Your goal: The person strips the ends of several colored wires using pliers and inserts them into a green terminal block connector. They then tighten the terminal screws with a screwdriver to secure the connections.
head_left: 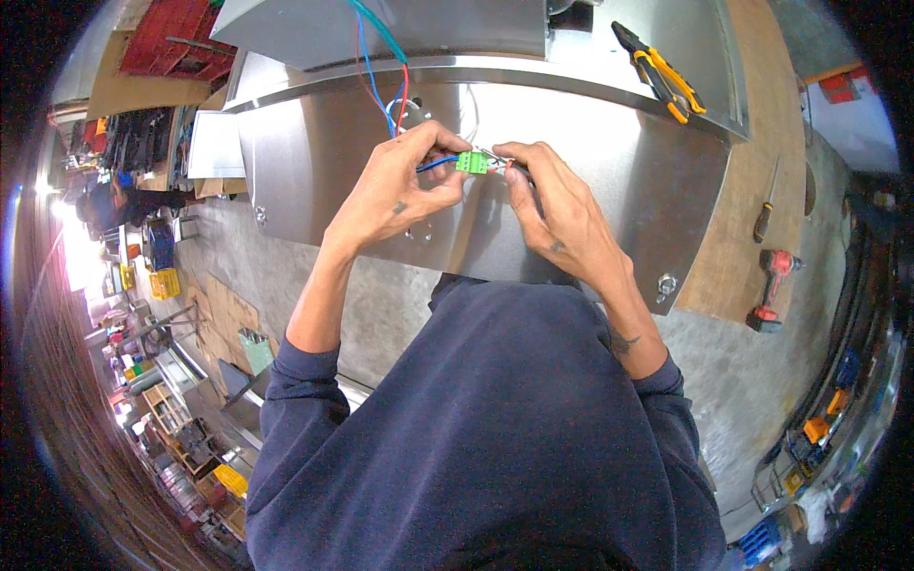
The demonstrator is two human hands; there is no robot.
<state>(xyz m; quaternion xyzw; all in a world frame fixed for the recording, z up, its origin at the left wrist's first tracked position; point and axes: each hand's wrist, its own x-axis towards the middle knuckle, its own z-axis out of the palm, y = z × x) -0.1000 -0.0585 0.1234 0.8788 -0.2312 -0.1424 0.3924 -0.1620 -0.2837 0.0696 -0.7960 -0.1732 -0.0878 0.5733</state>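
Observation:
Between thumb and fingers, my left hand (405, 186) pinches a small green terminal block (472, 162) above the steel panel. Blue wire (438, 164) runs into its left side under my fingers. On the block's right side, my right hand (557, 205) is closed on a dark cable (522, 169) whose thin stripped-back wires reach the block; whether each wire sits inside it is too small to tell. Red, blue and green wires (385, 38) come down from the metal housing above toward my left hand.
A brushed steel panel (314, 181) lies under my hands, below a grey metal housing (381, 40). Yellow-and-black pliers (662, 74) rest on the steel at the upper right. A screwdriver (764, 214) and a red cordless drill (776, 288) lie to the right. Cluttered shelves line the left.

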